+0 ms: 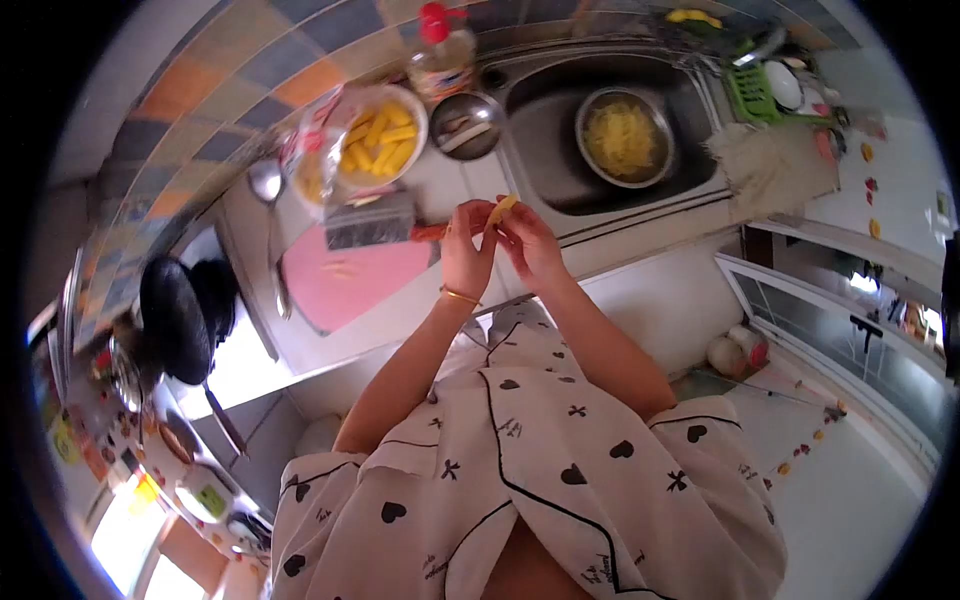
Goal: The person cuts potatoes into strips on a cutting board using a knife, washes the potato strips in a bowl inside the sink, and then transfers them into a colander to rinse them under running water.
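Observation:
My left hand (468,248) and my right hand (532,245) meet in front of the counter edge, between the pink cutting board and the sink. Pinched between their fingertips is a small curved yellow piece (503,208), its kind too small to tell. Just left of my hands lies a broad-bladed knife (370,222) with an orange-red handle, resting at the far edge of the pink cutting board (340,285). Behind it, a white bowl (424,130) holds several thick yellow sticks. A steel bowl (583,150) with yellow strips stands in the sink.
A small metal bowl (497,112) with pale pieces sits beside the sink (540,185). Behind it stands a red-capped bottle (440,65). A ladle (272,220) lies left of the board. A black pan (175,320) is further left, a cloth (755,165) right of the sink.

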A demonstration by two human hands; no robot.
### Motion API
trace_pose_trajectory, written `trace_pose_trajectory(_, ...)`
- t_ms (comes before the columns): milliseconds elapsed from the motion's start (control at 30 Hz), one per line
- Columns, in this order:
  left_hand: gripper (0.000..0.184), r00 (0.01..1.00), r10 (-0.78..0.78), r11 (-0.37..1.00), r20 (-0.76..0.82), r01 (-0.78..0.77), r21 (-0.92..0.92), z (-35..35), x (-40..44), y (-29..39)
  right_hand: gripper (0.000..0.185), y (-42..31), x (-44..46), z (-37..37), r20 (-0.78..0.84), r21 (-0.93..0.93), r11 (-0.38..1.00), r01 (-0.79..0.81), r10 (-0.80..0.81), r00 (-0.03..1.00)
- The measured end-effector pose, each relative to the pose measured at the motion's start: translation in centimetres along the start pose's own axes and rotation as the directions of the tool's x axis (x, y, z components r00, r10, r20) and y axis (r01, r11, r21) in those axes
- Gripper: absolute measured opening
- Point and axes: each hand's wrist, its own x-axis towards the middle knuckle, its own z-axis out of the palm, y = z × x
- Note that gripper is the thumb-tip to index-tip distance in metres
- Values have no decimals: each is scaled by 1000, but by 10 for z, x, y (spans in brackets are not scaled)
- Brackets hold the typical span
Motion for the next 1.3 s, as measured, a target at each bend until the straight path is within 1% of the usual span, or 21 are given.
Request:
trace_pose_trajectory(100, 37, 985, 97, 995, 143, -93, -33, 37, 13, 16, 24, -31, 11, -45, 18, 39, 999, 5, -5, 1000)
trace_pose_trajectory(133, 51, 964, 45, 991, 261, -10, -133, 47, 17, 18, 19, -43, 16, -56, 121, 155, 988, 7, -27, 992)
trace_pose_trajectory(233, 61, 910, 238, 966, 340, -186, -178, 74, 26, 33, 20, -89, 18, -72, 3, 186, 979, 83, -86, 996)
trace_pose_trajectory(267, 66, 880, 202, 977, 430, -153, -147, 76, 29, 39, 20, -105, 19, -72, -94, 184, 975, 127, -111, 989)
trace_pose_trajectory(367, 64, 876, 206, 977, 437, -159, -141, 82, 32, 46, 21, -150, 38, -95, -173, 239, 931, 274, -237, 956)
trace_pose_trajectory(467, 62, 878, 193, 971, 437, -108, -213, 76, 34, 39, 22, -171, 63, -133, -359, 242, 917, 318, -220, 907)
trace_pose_trajectory(567, 57, 905, 125, 986, 407, -66, -156, 58, 27, 14, 23, -157, 63, -130, -402, 169, 944, 283, -197, 894)
trace_pose_trajectory(667, 49, 936, -84, 978, 340, 143, -150, 30, 8, -12, 23, -132, 43, -87, -280, -13, 982, 187, -183, 942)
trace_pose_trajectory(733, 44, 964, -148, 977, 219, 177, -118, 8, -8, -35, 22, -101, 34, -63, -135, -313, 944, 102, -150, 979)
trace_pose_trajectory(767, 42, 972, -183, 975, 149, 199, -101, -7, -20, -46, 21, -83, 32, -51, -55, -454, 888, 74, -111, 992)
trace_pose_trajectory(800, 39, 980, -188, 981, 62, 190, -29, -25, -31, -56, 19, -54, 36, -53, 106, -594, 787, 169, -132, 986)
trace_pose_trajectory(833, 37, 983, -183, 982, -22, 184, 46, -43, -40, -65, 19, -37, 33, -37, 238, -761, 597, 255, -109, 965)
trace_pose_trajectory(867, 34, 980, -173, 976, -96, 184, 117, -59, -50, -73, 24, -21, 28, -24, 347, -845, 399, 355, -97, 933)
trace_pose_trajectory(900, 31, 974, -155, 965, -162, 185, 187, -74, -58, -81, 29, -8, 22, -4, 451, -871, 182, 456, -69, 890)
trace_pose_trajectory(933, 34, 976, -91, 939, -195, 150, 310, -97, -64, -90, 33, 10, 22, 7, 509, -860, 12, 510, -63, 859)
trace_pose_trajectory(967, 35, 958, -133, 934, -253, 207, 291, -116, -71, -100, 38, 26, 22, 17, 562, -821, -159, 549, -52, 825)
trace_pose_trajectory(1000, 37, 944, -101, 899, -314, 222, 378, -135, -80, -120, 42, 43, 20, 26, 612, -754, -326, 570, -35, 790)
trace_pose_trajectory(1100, 44, 916, -37, 783, -398, 274, 559, -184, -87, -137, 48, 80, 31, 45, 664, -658, -552, 513, -103, 741)
trace_pose_trajectory(1133, 47, 911, -24, 743, -411, 291, 602, -198, -86, -138, 39, 87, 33, 52, 679, -628, -591, 506, -98, 728)
trace_pose_trajectory(1233, 54, 941, -38, 747, -336, 250, 617, -227, -78, -149, 28, 109, 51, 54, 656, -560, -677, 477, -10, 755)
trace_pose_trajectory(1300, 54, 966, -58, 740, -252, 211, 639, -238, -72, -163, 21, 118, 59, 57, 635, -552, -707, 442, -13, 773)
